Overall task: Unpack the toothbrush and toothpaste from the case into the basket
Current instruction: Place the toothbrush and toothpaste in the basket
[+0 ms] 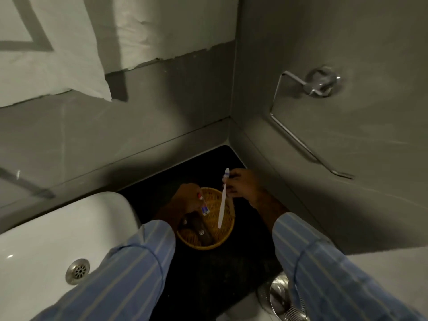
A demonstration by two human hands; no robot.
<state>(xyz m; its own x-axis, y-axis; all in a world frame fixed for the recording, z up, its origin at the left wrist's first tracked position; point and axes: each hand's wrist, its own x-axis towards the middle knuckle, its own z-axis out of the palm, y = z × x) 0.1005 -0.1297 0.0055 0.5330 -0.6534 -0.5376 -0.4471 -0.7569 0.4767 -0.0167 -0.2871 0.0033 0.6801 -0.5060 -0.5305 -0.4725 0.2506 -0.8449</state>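
On the black counter [208,269], in its far corner against the two walls, sits one woven basket [228,237]. A white sink [58,228] adjoins the counter's left edge.

Over the basket, the right hand [240,184] is pinched shut on one white toothbrush [222,200] near its head, the handle hanging down so its end is at or just above the weave. The left hand [187,198] is closed on one small toothpaste [203,206] tube, red cap up, its lower end low inside the basket's left half. Dark things already lie in the basket, too dim to count or name; whether one is the case I cannot tell.

Judging by this, the placing step is in hand. Next, both hands need only lower and let go, laying each item flat within the rim.
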